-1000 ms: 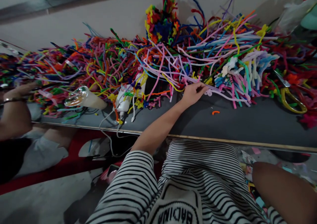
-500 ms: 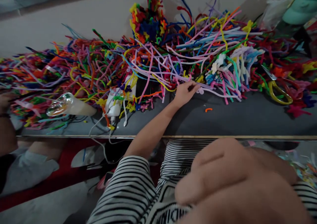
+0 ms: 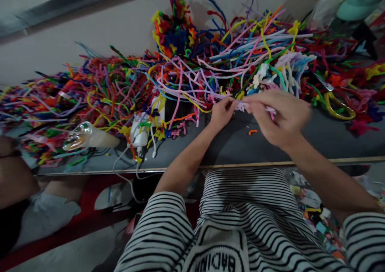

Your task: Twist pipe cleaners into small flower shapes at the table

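Observation:
My left hand (image 3: pixel 221 113) is closed in a pinch on a pale purple pipe cleaner (image 3: pixel 240 105) with small curls in it, above the near part of the dark table. From the right, my right hand (image 3: pixel 278 115) comes over the same pipe cleaner, with its thumb and fingertips pinched at the curled part. Its outer edge is smeared by motion. Beyond both hands lies a heap of loose pipe cleaners (image 3: pixel 192 83) in many colours. White and blue pipe cleaner pieces (image 3: pixel 296 69) lie behind my right hand. A short orange bit (image 3: pixel 252 132) rests on the table below.
Scissors (image 3: pixel 339 105) with yellow-lined handles lie at the right. On the left stand a white charger with cables (image 3: pixel 140 133) and a tipped plastic cup (image 3: pixel 99 137). A co-worker's arm (image 3: pixel 15 171) shows at the far left. A mint-green head figure (image 3: pixel 361 3) stands at the back right.
My right hand has moved from close in front of the camera up to the table and met the left at the pipe cleaner. The left hand has stayed in its pinch.

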Action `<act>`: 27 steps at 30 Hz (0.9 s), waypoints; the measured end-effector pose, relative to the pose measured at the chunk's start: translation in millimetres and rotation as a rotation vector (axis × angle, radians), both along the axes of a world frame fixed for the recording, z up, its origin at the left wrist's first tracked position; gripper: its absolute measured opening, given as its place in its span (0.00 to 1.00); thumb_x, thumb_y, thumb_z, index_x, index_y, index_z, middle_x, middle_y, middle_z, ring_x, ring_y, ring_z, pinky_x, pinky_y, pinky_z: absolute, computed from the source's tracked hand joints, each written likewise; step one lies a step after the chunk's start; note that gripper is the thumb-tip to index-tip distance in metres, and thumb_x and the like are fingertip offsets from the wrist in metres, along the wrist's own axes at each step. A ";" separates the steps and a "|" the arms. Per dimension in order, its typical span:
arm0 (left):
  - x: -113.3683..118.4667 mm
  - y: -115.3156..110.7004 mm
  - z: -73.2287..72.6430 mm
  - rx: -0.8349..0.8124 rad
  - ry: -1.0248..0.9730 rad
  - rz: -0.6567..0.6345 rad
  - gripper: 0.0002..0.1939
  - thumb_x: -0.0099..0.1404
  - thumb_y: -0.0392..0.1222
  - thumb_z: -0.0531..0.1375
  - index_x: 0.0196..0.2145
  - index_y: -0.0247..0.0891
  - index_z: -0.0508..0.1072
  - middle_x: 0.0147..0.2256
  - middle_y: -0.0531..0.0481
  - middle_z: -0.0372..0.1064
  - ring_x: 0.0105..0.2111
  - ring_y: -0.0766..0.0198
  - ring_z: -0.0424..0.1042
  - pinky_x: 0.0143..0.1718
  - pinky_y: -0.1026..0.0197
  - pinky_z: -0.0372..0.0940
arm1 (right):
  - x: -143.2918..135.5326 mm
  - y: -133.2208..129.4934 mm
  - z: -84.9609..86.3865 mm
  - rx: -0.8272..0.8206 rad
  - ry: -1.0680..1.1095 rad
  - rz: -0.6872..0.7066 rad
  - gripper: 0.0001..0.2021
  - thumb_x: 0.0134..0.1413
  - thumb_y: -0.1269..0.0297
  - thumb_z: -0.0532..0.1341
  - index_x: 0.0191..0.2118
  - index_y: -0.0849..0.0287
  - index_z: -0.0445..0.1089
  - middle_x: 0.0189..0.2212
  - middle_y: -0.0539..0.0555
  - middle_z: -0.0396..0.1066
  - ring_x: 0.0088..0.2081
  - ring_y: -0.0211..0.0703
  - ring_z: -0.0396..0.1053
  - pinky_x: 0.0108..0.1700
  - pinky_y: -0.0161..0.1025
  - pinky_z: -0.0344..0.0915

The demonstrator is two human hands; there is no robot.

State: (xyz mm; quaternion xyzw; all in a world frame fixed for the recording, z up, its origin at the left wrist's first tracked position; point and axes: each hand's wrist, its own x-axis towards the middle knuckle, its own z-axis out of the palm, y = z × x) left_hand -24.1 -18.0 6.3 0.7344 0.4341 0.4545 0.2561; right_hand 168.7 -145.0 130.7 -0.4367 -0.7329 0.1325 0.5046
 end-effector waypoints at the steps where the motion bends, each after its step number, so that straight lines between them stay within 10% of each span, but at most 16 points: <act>1: -0.2 1.2 -0.7 -0.008 -0.019 0.013 0.14 0.74 0.51 0.60 0.38 0.39 0.76 0.25 0.53 0.73 0.26 0.67 0.72 0.32 0.63 0.66 | -5.8 27.0 -12.5 -0.013 -0.077 0.014 0.15 0.72 0.55 0.55 0.47 0.50 0.80 0.41 0.55 0.80 0.44 0.51 0.78 0.48 0.49 0.75; 8: -1.4 6.4 0.0 -0.035 -0.078 0.029 0.12 0.71 0.48 0.63 0.35 0.38 0.78 0.27 0.53 0.76 0.27 0.69 0.73 0.32 0.66 0.66 | -6.6 106.7 -88.2 -0.248 -0.482 -0.026 0.15 0.70 0.65 0.54 0.49 0.60 0.79 0.47 0.63 0.80 0.48 0.57 0.76 0.51 0.51 0.69; 18: -2.3 18.4 -7.1 -0.251 -0.276 -0.164 0.27 0.66 0.67 0.63 0.34 0.36 0.78 0.25 0.53 0.74 0.21 0.69 0.72 0.23 0.67 0.62 | 2.5 114.9 -92.3 -0.345 -0.144 0.076 0.10 0.60 0.64 0.62 0.32 0.60 0.78 0.29 0.55 0.79 0.30 0.43 0.72 0.35 0.40 0.62; 27: -0.3 14.5 -6.1 -0.224 -0.170 -0.172 0.16 0.65 0.53 0.68 0.35 0.35 0.78 0.30 0.50 0.77 0.27 0.70 0.74 0.32 0.66 0.69 | 3.1 114.6 -107.3 -0.318 -0.148 0.060 0.12 0.62 0.59 0.62 0.32 0.60 0.78 0.26 0.54 0.76 0.27 0.41 0.67 0.33 0.40 0.60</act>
